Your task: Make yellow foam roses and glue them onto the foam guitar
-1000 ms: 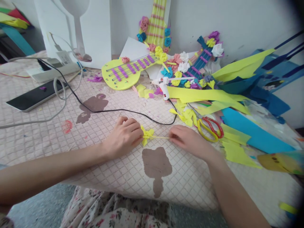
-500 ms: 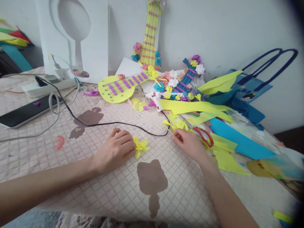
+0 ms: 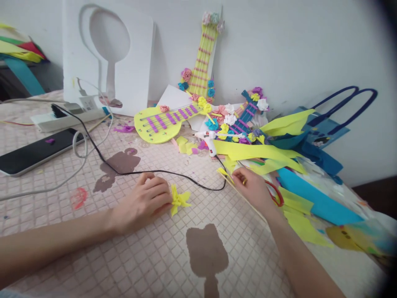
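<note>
My left hand (image 3: 145, 200) rests low over the table with its fingers curled round the left side of a yellow paper flower (image 3: 179, 200). To the right, my right hand (image 3: 250, 185) has its fingers closed beside a thin wooden stick (image 3: 245, 199), which runs under the hand toward the wrist. A bit of yellow paper (image 3: 222, 171) is at the stick's upper end. Red-handled scissors (image 3: 277, 193) lie partly hidden behind my right hand. A white glue gun (image 3: 210, 142) stands just beyond, its black cord (image 3: 161, 171) curving across the table.
Yellow paper guitar (image 3: 166, 123), upright yellow guitar neck (image 3: 203, 58) and small blue guitar (image 3: 246, 114) are at the back. Yellow and blue paper strips (image 3: 316, 198) cover the right. A phone (image 3: 37, 153), power strip (image 3: 58, 118) and white cut-out board (image 3: 139, 66) are left.
The view has shifted slightly. The stick now shows at greater length beneath my right hand, angled down to the right. My left hand still stays at the yellow flower.
</note>
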`<state>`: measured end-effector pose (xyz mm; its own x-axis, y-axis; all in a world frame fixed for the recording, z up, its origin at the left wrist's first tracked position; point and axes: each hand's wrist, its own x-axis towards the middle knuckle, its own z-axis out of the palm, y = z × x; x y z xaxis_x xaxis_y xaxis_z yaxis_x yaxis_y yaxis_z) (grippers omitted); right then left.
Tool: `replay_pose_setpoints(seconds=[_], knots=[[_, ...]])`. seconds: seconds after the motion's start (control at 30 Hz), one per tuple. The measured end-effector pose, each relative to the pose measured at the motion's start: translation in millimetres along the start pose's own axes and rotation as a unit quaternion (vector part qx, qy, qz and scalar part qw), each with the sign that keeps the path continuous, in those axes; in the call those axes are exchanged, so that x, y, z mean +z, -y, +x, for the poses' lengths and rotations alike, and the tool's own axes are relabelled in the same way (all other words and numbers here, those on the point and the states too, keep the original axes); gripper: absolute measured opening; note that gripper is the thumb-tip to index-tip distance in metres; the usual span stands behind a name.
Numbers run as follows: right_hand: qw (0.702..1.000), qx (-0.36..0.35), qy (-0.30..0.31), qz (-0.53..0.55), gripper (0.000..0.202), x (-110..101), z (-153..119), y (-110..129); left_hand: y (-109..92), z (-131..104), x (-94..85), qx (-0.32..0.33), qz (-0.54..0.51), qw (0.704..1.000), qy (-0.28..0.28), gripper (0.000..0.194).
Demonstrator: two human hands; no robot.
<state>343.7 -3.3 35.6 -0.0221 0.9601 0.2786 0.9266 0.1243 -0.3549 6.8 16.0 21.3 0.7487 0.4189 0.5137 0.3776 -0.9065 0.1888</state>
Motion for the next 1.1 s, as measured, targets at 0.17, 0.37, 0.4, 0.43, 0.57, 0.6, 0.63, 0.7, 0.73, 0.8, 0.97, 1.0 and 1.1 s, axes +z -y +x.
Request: replay_pose_setpoints(seconds=[0.17,0.37,0.4,0.43,0.57,0.6,0.63,0.7,0.73,0.8,0.97,1.0,1.1], knots=[[0.999,-0.028,-0.019,0.011,0.012,5,53,8,2,-3,-0.6,-0.007,-0.014,1.000,-0.010,0.010],[0.999,0.032,0.008,-0.002,0.016,14,93,5,5,-3,-3.3,-0.021,-0.033,0.999,-0.028,0.008],[0.999,0.033,0.017,-0.010,0.017,11,92,6,6,-3,-3.7,-0.023,-0.036,0.999,-0.029,0.008],[0.999,0.030,0.032,-0.025,0.018,8,87,7,6,-3,-4.1,-0.025,-0.039,0.998,-0.030,0.007],[0.986,0.009,0.138,-0.091,0.019,-9,48,12,8,-4,-5.6,-0.031,-0.050,0.998,-0.034,0.008],[0.983,0.019,0.143,-0.113,0.018,-11,37,11,8,-4,-5.6,-0.034,-0.052,0.998,-0.033,0.008],[0.981,0.028,0.143,-0.131,0.016,-12,26,10,8,-4,-5.4,-0.036,-0.053,0.998,-0.029,0.008],[0.977,0.058,0.113,-0.173,0.023,-8,9,4,8,-4,-4.2,-0.037,-0.060,0.997,-0.012,0.008],[0.974,0.058,0.102,-0.194,0.023,-5,4,1,8,-4,-3.3,-0.037,-0.065,0.997,-0.003,0.008],[0.970,0.038,0.086,-0.224,0.014,3,-1,-7,7,-3,-1.5,-0.036,-0.077,0.996,0.004,0.007],[0.958,0.072,0.038,-0.274,0.006,14,6,-28,6,-5,-0.2,-0.043,-0.091,0.995,0.001,0.007],[0.957,0.087,0.028,-0.276,0.008,13,7,-31,6,-5,-0.4,-0.045,-0.092,0.995,0.004,0.007],[0.961,0.106,-0.010,-0.256,0.019,11,8,-34,7,-7,-1.1,-0.045,-0.094,0.995,0.009,0.007]])
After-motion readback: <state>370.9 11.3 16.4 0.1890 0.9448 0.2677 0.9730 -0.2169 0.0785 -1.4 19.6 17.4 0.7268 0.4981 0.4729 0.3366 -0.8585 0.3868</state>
